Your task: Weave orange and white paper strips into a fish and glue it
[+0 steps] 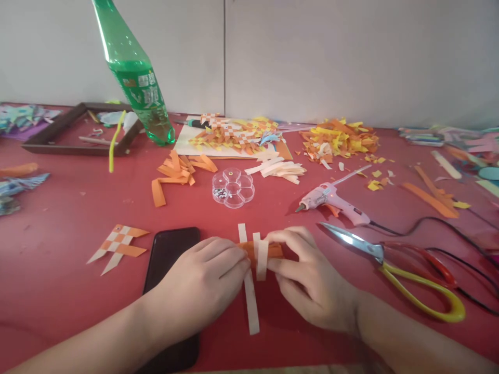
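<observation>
Between my hands, low over the red table, is an orange paper strip (252,252) lying crosswise with cream paper strips (251,306) crossing it. My left hand (214,272) pinches the left end of the orange strip, where a long cream strip passes under the fingertips. My right hand (302,272) holds the right end between thumb and forefinger, beside a shorter folded cream strip (262,259). A black phone (171,259) lies partly under my left forearm. Left of it is a finished woven orange-and-cream paper fish (118,244).
Scissors (374,254) and a pink glue gun (335,202) with its cord lie to the right. Ahead are a clear flower-shaped tray (233,188), orange strips (177,171), cream strips (278,167) and a paper scrap pile (339,137). A green bottle (140,88) stands by a dark frame (70,149).
</observation>
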Tool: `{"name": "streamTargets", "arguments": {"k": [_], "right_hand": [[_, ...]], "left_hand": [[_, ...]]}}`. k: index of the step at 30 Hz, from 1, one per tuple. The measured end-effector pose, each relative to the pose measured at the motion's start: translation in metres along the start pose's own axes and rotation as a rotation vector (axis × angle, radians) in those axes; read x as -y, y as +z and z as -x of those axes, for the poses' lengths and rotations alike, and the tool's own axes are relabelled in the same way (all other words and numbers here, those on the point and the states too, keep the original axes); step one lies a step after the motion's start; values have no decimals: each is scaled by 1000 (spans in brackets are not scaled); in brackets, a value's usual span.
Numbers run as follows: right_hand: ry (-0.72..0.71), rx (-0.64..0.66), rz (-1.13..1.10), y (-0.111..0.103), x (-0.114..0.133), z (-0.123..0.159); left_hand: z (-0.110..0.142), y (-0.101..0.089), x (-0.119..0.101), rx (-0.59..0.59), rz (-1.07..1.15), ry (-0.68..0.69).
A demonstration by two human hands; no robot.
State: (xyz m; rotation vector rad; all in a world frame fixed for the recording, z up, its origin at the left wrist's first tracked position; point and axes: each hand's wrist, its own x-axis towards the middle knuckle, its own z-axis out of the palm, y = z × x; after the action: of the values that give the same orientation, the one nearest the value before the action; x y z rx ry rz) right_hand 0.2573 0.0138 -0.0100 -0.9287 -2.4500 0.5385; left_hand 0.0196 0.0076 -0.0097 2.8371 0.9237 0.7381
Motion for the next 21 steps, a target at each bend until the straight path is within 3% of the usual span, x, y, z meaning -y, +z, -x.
{"name": "streamTargets", "arguments": {"k": [16,21], "right_hand": [[-109,48,160,-1,-4,-4],[-89,130,164,-2,-6,2]], "left_hand": [[-1,-3,-2,27,59,-13],[2,-3,-3,61,83,-34]]}}
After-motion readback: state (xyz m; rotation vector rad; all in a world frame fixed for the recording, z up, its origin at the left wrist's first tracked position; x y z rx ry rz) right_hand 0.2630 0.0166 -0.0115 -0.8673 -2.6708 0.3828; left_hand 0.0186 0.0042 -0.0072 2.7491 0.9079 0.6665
